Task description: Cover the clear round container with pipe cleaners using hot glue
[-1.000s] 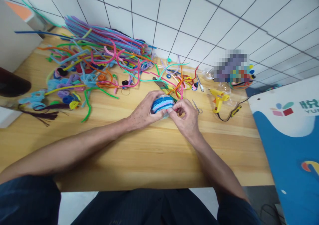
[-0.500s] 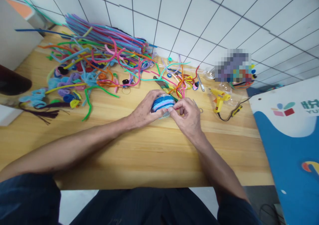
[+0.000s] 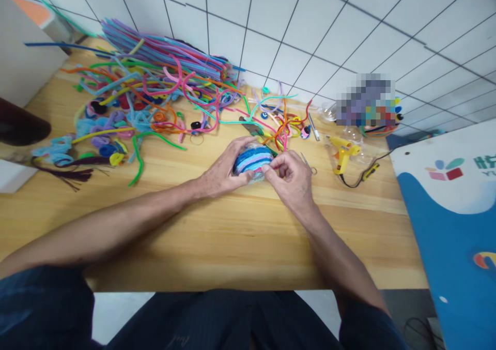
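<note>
My left hand [image 3: 221,171] is wrapped round the left side of a ball [image 3: 252,157] striped with blue, light blue and lilac pipe cleaners. A clear part shows along its lower edge. At the ball's right side, my right hand [image 3: 291,177] is closed in a pinch on a pink pipe cleaner [image 3: 259,170], a bit of which shows against the ball near the left thumb. The rest of that pipe cleaner is hidden by the fingers. Scissors [image 3: 313,170] lie just beyond the right hand, partly covered by it.
A bundle of pipe cleaners [image 3: 163,52] lies along the tiled wall, with a loose tangle of coloured ones [image 3: 127,117] before it. Dark-handled pliers [image 3: 251,126] rest behind the ball. A yellow glue gun [image 3: 343,156] with its cord stands right, near clear plastic balls [image 3: 328,111].
The ball has turned slightly in my left hand, and more of the pink pipe cleaner shows on its front. Both hands stay in nearly the same place.
</note>
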Tool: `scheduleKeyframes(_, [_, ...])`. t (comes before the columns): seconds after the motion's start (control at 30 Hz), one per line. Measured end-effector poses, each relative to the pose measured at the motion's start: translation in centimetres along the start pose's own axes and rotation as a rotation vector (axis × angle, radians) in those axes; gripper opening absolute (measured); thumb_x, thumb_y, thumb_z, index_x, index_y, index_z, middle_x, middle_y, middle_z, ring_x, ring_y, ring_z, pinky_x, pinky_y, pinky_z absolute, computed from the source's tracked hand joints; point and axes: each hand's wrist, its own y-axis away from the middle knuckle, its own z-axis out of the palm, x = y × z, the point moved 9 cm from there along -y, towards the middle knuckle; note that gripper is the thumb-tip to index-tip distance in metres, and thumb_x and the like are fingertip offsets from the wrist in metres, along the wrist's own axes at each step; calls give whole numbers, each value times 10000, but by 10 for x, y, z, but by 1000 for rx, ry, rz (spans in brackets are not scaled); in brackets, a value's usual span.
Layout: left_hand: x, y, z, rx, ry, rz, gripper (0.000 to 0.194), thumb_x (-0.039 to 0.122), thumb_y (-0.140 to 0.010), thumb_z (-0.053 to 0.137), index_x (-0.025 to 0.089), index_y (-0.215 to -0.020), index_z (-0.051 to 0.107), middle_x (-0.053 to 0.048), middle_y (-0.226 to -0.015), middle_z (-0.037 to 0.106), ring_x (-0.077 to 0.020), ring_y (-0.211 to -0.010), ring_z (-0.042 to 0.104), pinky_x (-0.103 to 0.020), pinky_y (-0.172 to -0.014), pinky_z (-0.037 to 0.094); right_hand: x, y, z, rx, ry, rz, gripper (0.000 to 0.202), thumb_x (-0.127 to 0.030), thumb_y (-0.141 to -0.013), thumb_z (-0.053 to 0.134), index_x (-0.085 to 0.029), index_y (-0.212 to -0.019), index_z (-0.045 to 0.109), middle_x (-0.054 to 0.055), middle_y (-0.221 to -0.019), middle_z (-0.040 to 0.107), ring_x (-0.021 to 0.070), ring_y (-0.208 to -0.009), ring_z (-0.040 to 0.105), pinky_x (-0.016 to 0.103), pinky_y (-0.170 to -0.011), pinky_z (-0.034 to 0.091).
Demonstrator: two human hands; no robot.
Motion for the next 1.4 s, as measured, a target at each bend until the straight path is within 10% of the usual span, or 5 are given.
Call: scheduleKeyframes(1.4, [-3,-5,-3,-47,9,58,746,603,-1023,737,248,-1626,480,-208,-1660,535,-392,-1595,522,-616,-1342,455,14,-1,5,-15,-40,84,231,-372,-941,742,-258,-790,609,-33,-763,606,142,-628,494,312,-628,437])
